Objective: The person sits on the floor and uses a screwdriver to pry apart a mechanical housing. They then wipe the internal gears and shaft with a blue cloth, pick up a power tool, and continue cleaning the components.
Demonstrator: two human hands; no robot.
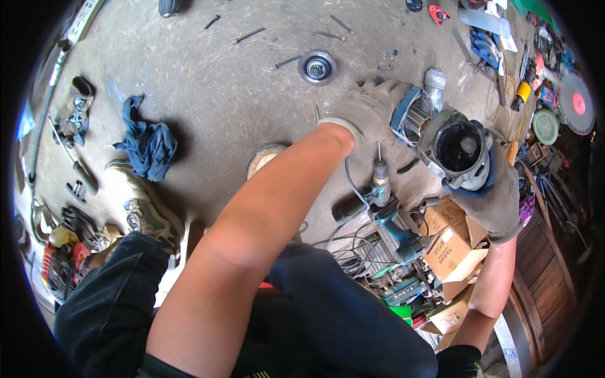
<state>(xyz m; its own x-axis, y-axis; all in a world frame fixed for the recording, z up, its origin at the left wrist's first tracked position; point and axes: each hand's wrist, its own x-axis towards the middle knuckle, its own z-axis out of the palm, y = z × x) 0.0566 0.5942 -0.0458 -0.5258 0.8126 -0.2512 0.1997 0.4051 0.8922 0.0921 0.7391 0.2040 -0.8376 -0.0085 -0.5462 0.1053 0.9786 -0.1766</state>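
Note:
Both my hands wear grey work gloves. My left hand [372, 108] has its fingers against a blue ring-shaped motor housing [401, 116], and the palm side is hidden. A ribbed metal motor part [416, 120] shows inside that housing. Gripped from below in my right hand [495, 205] is a grey metal gear housing [436, 146], its round dark opening turned up. The two housings sit end to end; whether they are fastened together I cannot tell. On the floor beyond my left hand lies a toothed gear [317, 67] with long screws [249, 35] around it.
Below my hands lie a drill [380, 179], a teal power tool [398, 230] and cardboard boxes [449, 252]. A blue rag [148, 140] and a screwdriver [83, 176] are at left. At right are a plastic bottle [435, 85], grinding discs [575, 104] and a wooden crate [542, 271].

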